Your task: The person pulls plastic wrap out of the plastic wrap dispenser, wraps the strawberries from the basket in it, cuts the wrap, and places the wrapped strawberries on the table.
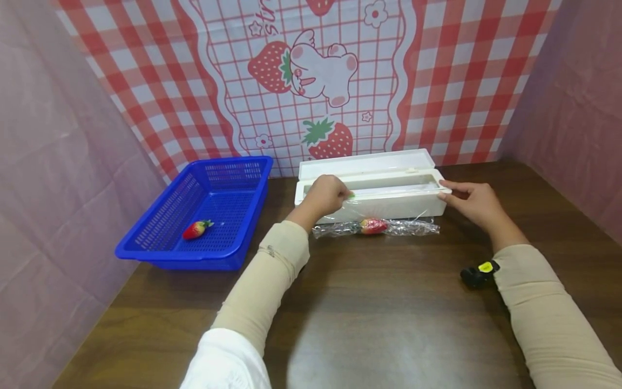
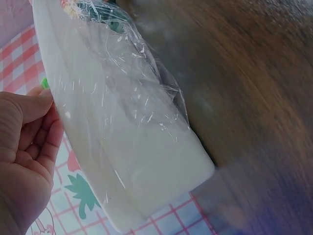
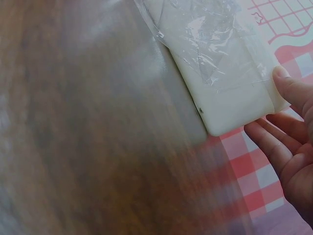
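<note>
A long white cling film dispenser (image 1: 379, 206) stands on the table with its lid (image 1: 366, 163) raised at the back. Clear film (image 2: 142, 93) hangs over its front side and runs down to a strawberry (image 1: 373, 226) lying in the film before the box. My left hand (image 1: 326, 195) is at the front rim, pinching a small green slide cutter (image 2: 45, 83) between thumb and fingers. With thumb on top and fingers at the end wall, my right hand (image 1: 472, 203) grips the dispenser's right end, also seen in the right wrist view.
A blue plastic basket (image 1: 146, 237) stands at the left with one strawberry (image 1: 195, 230) in it. A black and yellow tape-measure-like object (image 1: 478, 273) is beside the right cuff. A checked strawberry-print cloth (image 1: 452, 81) hangs right behind the dispenser.
</note>
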`<state>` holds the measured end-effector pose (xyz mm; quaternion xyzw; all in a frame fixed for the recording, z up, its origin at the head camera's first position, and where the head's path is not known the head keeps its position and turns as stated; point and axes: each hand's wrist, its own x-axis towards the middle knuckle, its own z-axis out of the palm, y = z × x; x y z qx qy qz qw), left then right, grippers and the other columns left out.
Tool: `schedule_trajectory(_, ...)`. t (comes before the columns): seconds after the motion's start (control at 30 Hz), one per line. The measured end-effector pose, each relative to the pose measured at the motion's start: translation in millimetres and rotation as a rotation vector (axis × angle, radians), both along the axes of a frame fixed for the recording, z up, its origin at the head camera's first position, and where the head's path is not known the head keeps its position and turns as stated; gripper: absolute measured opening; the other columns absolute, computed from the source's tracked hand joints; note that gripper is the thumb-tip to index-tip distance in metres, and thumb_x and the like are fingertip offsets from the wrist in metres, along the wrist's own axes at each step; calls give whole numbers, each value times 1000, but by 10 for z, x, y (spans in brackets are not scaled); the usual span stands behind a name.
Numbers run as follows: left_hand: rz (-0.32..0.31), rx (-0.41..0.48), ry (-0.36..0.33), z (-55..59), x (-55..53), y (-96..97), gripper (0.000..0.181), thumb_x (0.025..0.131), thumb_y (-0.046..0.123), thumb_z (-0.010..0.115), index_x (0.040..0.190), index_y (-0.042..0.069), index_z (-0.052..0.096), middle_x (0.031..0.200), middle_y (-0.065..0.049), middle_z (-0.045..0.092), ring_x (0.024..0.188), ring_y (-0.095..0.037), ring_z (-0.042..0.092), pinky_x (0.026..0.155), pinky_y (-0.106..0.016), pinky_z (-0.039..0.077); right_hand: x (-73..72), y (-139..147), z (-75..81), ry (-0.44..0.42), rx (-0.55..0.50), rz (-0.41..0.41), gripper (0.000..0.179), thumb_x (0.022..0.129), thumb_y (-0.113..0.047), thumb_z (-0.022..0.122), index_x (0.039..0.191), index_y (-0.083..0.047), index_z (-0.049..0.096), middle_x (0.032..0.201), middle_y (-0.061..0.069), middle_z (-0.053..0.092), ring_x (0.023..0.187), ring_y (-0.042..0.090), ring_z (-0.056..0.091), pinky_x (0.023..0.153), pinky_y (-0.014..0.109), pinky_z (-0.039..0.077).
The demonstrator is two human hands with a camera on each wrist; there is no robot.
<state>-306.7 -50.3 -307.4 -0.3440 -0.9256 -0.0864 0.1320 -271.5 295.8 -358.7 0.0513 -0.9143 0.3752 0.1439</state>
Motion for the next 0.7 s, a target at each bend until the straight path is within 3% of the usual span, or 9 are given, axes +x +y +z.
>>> schedule_trajectory(0.4,40,39,-23,-22,18,-99,15,89,11,67,98,15,79,97,0,74,95,-18,69,87,-31,53,-5,-6,-7,-10,2,-7,54,89,-42,70,130,-7,61,113,29,64,86,26,48,62,16,40)
schedule_trajectory(0.7,13,81,-9,-39,26,-174,15,87,8,68,95,13,79,93,-2,75,92,-19,70,86,-31,53,-9,0,4,-36,2,-6,57,89,-45,68,131,-7,60,118,30,62,90,28,48,66,18,40)
